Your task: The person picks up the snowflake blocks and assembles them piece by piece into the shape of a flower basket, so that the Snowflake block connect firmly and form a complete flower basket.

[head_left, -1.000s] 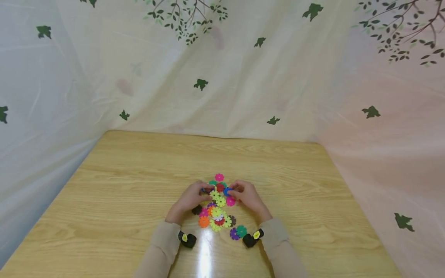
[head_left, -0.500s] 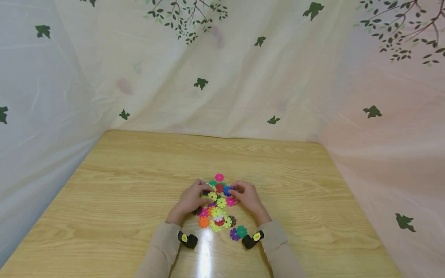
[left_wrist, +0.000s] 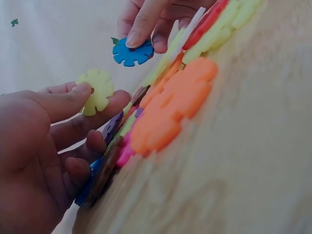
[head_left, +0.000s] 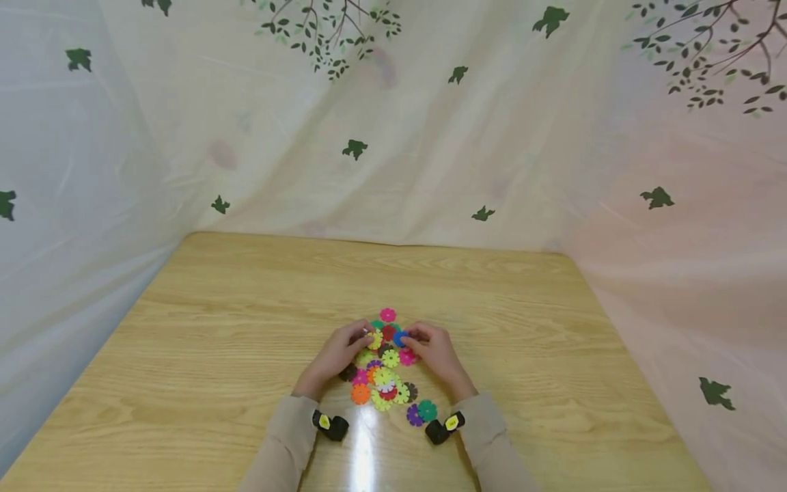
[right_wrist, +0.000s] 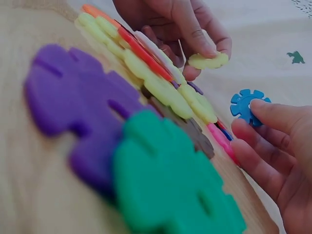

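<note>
My left hand [head_left: 337,350], its thumb and fingers spread a moment ago, now pinches a yellow, flower-shaped, notched plastic disc [left_wrist: 101,87]. My right hand [head_left: 438,347] still pinches a blue, round, notched plastic disc [right_wrist: 241,103]. So each hand now has one disc, the two apart, held clear of the loose heap of multicoloured, notched plastic discs [head_left: 382,374] on the pale, wood-grained table [head_left: 246,307].

**One apiece below, ten above**

Left hand [head_left: 335,357]: one yellow disc [left_wrist: 101,88]. Right hand [head_left: 439,354]: one blue disc [right_wrist: 240,107]. Lower middle of the head view, at least three pink discs [head_left: 388,315] show in the overlapping pile [head_left: 382,376], its total uncountable; below right, one purple disc [head_left: 415,415] and one green disc [head_left: 427,411]. Two wrist cameras [head_left: 337,428], one table [head_left: 246,307]. Behind, ten dark green shapes [head_left: 354,149], two leafy branches [head_left: 762,34].
</note>
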Demonstrator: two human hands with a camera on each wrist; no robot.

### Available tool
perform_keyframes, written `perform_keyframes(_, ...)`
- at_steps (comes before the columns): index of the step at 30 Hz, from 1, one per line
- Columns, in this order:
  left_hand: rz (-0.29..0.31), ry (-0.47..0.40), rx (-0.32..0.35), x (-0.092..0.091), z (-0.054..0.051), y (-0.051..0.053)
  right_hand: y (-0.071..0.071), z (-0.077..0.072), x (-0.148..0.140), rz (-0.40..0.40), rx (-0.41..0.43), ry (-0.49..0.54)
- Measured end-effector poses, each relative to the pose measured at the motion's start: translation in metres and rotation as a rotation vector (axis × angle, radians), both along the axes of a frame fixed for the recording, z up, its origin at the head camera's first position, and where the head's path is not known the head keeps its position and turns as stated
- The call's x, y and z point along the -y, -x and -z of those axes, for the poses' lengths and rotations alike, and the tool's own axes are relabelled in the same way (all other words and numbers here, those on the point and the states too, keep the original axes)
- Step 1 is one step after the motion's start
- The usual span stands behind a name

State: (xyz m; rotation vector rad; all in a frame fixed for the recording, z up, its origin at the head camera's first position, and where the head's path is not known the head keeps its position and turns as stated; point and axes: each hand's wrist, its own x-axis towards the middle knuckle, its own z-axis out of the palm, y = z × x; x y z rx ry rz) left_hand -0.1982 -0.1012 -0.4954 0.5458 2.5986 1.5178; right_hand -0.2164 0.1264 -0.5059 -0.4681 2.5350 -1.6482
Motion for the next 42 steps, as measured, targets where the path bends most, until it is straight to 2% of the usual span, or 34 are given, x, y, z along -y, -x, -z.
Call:
perform_keyframes(4, 0.016, -0.028, 0.044, 0.0003, -0.0006, -0.0007, -0.0019, 0.0005, 0.0038, -0.025, 0.039, 0.069)
perform_keyframes(8, 0.007, -0.047, 0.075, -0.0003, -0.0006, -0.0006, -0.0034, -0.0001, 0.0068, -0.034, 0.082, 0.120)
perform_keyframes(12, -0.005, -0.066, 0.091, -0.0007, -0.0005, -0.0012, -0.0038, -0.0001, 0.0089, -0.029, 0.089, 0.120)
perform_keyframes(15, 0.009, -0.079, 0.103, -0.0011, -0.0005, -0.0013, -0.0036, -0.0005, 0.0092, -0.036, 0.082, 0.107)
perform_keyframes(24, 0.055, -0.003, 0.009, 0.0008, 0.0028, 0.0001, -0.0047, 0.0006, 0.0088, -0.079, -0.002, 0.104)
perform_keyframes(33, 0.096, 0.013, 0.023, 0.0016, 0.0025, -0.0005, -0.0054, 0.0010, 0.0083, -0.090, -0.035, 0.079)
perform_keyframes(42, 0.127, 0.009, 0.069, 0.0022, 0.0014, -0.0023, -0.0069, 0.0016, 0.0105, -0.096, -0.191, -0.029)
